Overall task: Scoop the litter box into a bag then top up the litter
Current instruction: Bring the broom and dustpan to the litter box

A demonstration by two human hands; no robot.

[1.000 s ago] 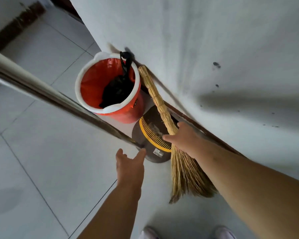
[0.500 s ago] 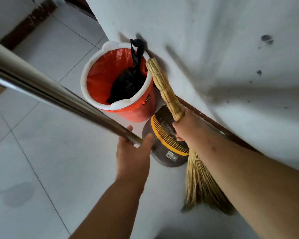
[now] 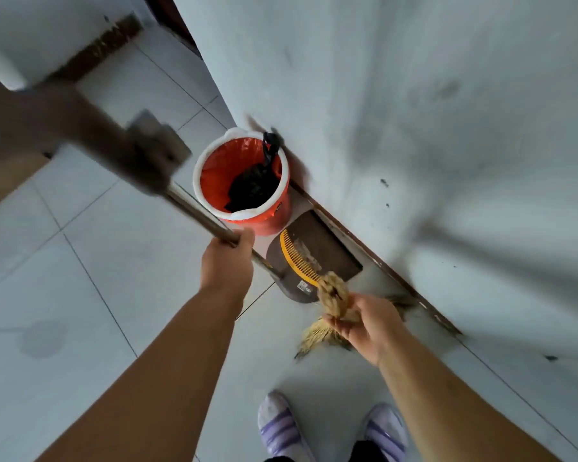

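Left hand [image 3: 227, 261] wrapped tight around metal dustpan handle [image 3: 194, 208], orange bin [image 3: 244, 181] with black bag [image 3: 252, 188] at 12 o'clock by wall, dustpan [image 3: 309, 261] beside it, right hand [image 3: 364, 323] gripping what looks like a blurred straw broom [image 3: 334, 295] at 3 o'clock.

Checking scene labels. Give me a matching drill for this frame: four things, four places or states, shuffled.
Things:
1. straw broom
2. dustpan handle
3. black bag
4. yellow comb

Places or states:
A. inside the orange bin
B. gripped by the left hand
C. on the dustpan
D. gripped by the right hand

Pairs: 1-D, 2-B, 3-A, 4-C
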